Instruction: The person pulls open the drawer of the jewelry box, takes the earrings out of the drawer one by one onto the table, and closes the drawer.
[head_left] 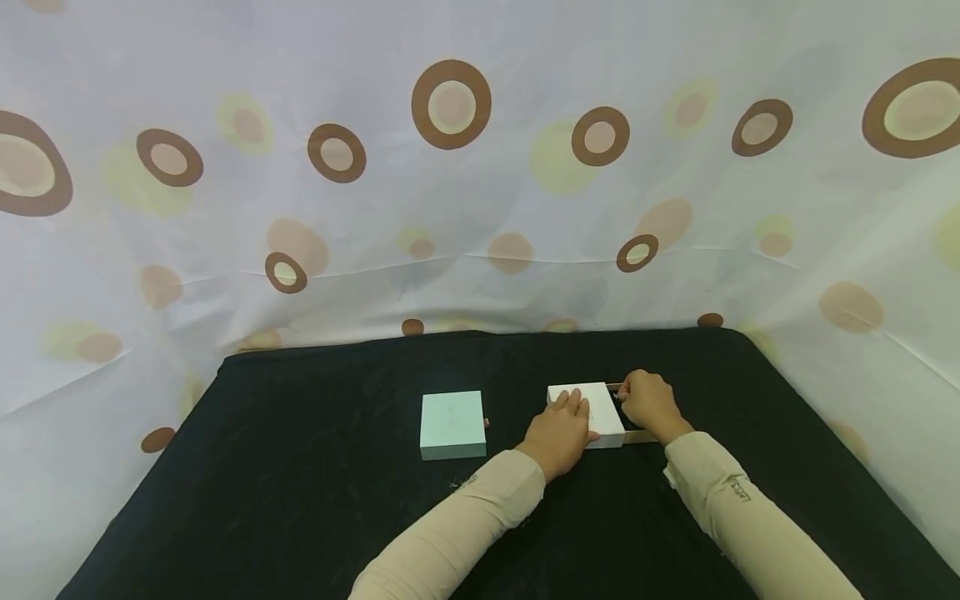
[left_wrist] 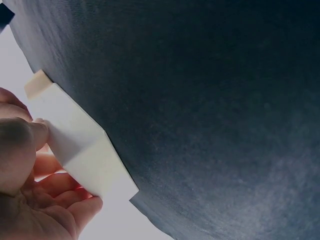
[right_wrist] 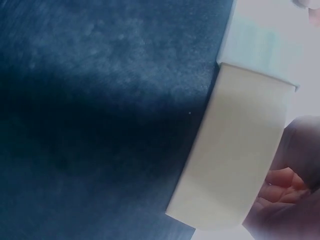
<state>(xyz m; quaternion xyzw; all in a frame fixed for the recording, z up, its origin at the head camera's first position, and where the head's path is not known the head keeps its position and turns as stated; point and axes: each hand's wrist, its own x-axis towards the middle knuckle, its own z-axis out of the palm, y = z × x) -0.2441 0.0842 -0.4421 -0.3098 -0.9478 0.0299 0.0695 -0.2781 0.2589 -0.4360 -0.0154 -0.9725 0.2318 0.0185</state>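
Observation:
A white drawer box [head_left: 607, 417] lies on the black cloth, its tan drawer [right_wrist: 230, 150] slid partway out of the right end. My left hand [head_left: 558, 433] holds the white sleeve, fingers laid over the top and thumb at the near side. In the left wrist view, the thumb touches the sleeve's side wall. My right hand [head_left: 651, 404] reaches into the drawer with its fingers bunched. At these fingertips is a small glinting thing [head_left: 617, 398], mostly hidden and too small to identify. Most of the drawer's inside is hidden from view.
A pale mint box [head_left: 452, 425] sits to the left of the white box, with a small tab [head_left: 486, 423] at its right side. Black cloth [head_left: 300, 467] covers the table. Behind it hangs a white curtain [head_left: 510, 200] with brown and yellow circles.

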